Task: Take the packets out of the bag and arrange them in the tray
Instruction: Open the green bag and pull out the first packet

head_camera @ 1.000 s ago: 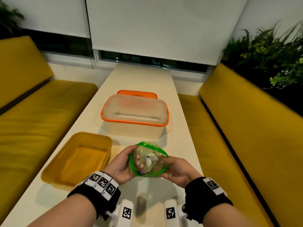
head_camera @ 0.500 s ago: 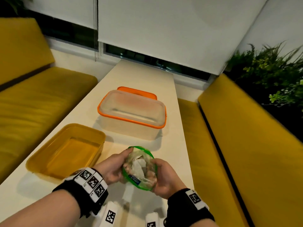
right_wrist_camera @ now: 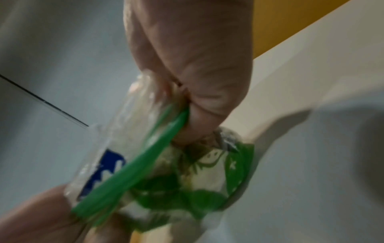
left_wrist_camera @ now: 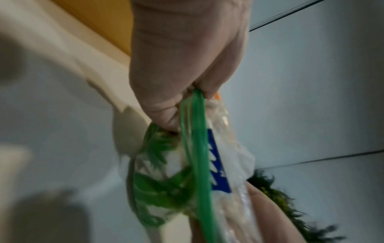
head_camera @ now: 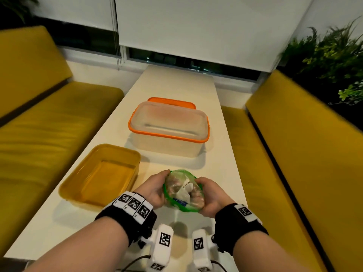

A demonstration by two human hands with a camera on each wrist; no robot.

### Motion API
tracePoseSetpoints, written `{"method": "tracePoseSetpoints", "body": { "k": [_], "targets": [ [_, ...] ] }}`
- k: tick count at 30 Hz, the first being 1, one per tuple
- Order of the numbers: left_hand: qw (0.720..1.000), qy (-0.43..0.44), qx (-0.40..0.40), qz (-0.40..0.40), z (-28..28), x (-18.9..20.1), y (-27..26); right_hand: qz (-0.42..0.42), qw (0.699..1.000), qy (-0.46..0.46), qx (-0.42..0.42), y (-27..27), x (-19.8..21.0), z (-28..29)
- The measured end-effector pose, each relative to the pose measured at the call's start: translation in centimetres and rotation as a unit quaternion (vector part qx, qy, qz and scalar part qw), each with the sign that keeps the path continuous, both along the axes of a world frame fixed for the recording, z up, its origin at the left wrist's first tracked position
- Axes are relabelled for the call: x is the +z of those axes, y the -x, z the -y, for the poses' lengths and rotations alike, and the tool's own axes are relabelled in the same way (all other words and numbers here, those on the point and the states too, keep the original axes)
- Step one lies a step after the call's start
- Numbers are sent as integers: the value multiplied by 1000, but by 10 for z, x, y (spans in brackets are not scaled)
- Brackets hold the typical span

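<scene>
A clear plastic bag (head_camera: 183, 192) with a green zip rim hangs above the near end of the white table (head_camera: 216, 163), its mouth pulled wide and facing up. White and brownish packets (head_camera: 185, 190) show inside it. My left hand (head_camera: 155, 190) pinches the left side of the rim (left_wrist_camera: 194, 125). Opposite it, my right hand (head_camera: 211, 195) pinches the right side of the rim (right_wrist_camera: 166, 131). The bag (left_wrist_camera: 220, 164) carries a blue label, also visible on the bag (right_wrist_camera: 104, 171) in the right wrist view. A yellow tray (head_camera: 100, 173) lies empty just left of my hands.
A clear tub with an orange rim (head_camera: 169, 128) stands beyond the bag at mid-table, with an orange lid (head_camera: 170, 101) behind it. Yellow benches (head_camera: 49, 130) run along both sides of the table. Green plants (head_camera: 330, 50) fill the upper right.
Both hands have kept their grip on the bag's rim while the bag tilted a little. The camera view has swung and dipped, shifting the tray and tub in the picture.
</scene>
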State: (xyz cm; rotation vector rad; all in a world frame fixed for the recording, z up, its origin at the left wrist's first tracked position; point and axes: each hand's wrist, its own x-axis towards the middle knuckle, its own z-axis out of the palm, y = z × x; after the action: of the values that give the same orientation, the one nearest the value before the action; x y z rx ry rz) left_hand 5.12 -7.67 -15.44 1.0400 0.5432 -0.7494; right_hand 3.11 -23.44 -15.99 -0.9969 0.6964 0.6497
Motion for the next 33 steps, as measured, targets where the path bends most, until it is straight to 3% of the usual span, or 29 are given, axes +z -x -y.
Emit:
{"method": "tracePoseSetpoints", "body": {
  "k": [5,9,13,17,19,21,22,23,24,26,30,33],
  "targets": [
    [999,-46,-1,-27,-1,-20,2,-23,999,37,2,-3,-5,4],
    [994,-107,-9,-35,0,-22,1,-10,991,133,9,-1,-7,0],
    [993,-106,-43,-33,-3,-23,3,21,980,200,-7,4,-9,-2],
    [994,-90,-46,-45,-8,-15,8,62,980,188,-25,12,-3,-1],
    [991,-133,-32,0,-19,-20,6,99,984,145,-43,19,5,2],
    [953,-277,-12,121,-31,-33,4,158,972,171,-38,27,10,13],
    [909,-366,-18,200,-37,-38,5,203,946,252,-21,32,10,20],
    [859,-425,-27,283,-39,-38,11,257,899,355,4,37,9,27],
    [818,-443,-45,365,-39,-37,16,316,839,442,38,43,8,31],
    [761,-428,-124,471,-31,-34,25,401,737,523,148,47,4,31],
    [720,-442,-270,462,-16,-32,20,368,612,618,328,39,-2,26],
    [695,-462,-348,427,-14,-30,6,304,555,668,391,29,1,27]
  ]
}}
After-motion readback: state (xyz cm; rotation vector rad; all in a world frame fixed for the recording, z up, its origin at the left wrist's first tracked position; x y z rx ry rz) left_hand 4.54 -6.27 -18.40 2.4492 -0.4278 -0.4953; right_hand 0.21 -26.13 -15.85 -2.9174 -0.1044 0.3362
